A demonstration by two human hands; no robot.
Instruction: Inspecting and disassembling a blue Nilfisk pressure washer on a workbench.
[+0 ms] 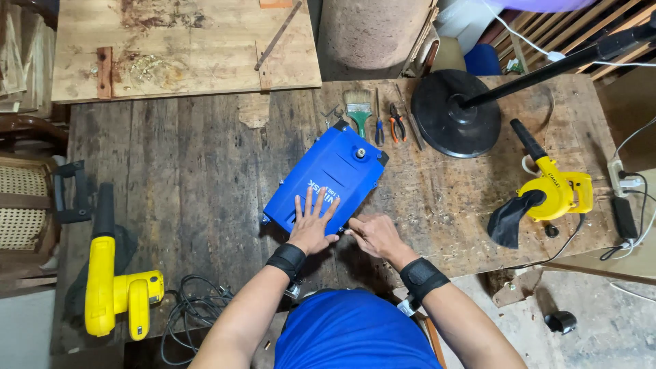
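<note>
Your left hand lies flat, fingers spread, on the blue housing at the desk's centre. Your right hand, fingers curled, touches its 5 o'clock edge. Housing still closed; pliers at 12 o'clock untouched.

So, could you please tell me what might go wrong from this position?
1. The blue housing is held down only by the flat left hand, so it might slide or tip.
2. The right hand works at its lower edge, where fingers could get pinched.
3. The pliers and paintbrush lie just beyond it and could be knocked.
</note>
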